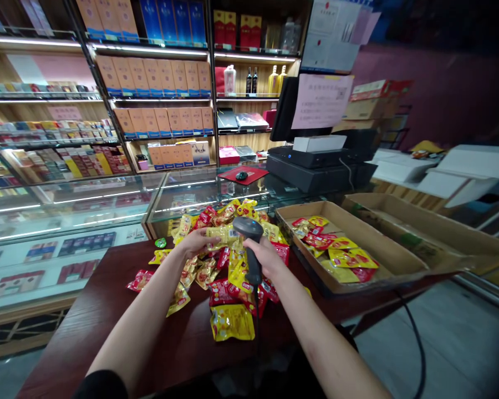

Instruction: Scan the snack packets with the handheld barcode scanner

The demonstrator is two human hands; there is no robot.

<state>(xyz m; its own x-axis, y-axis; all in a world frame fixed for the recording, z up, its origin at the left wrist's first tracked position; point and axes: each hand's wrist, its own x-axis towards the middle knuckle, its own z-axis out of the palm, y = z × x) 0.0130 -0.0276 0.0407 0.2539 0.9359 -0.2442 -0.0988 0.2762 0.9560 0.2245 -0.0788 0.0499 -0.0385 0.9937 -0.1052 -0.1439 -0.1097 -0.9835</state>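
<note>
The right hand (266, 256) is closed around the handle of a black barcode scanner (253, 260), its head directed toward the packet in the other hand. The left hand (196, 243) grasps a yellow packet (222, 236) by one end, above a pile of red and yellow snack packets (233, 288). The pile rests on a dark red wooden table (79, 327). To the right of the pile, an open cardboard box (382, 244) contains further packets (351, 257). A computer mouse (242, 175) sits on a red mat (258, 176) on the glass counter (178, 191) beyond the pile.
</note>
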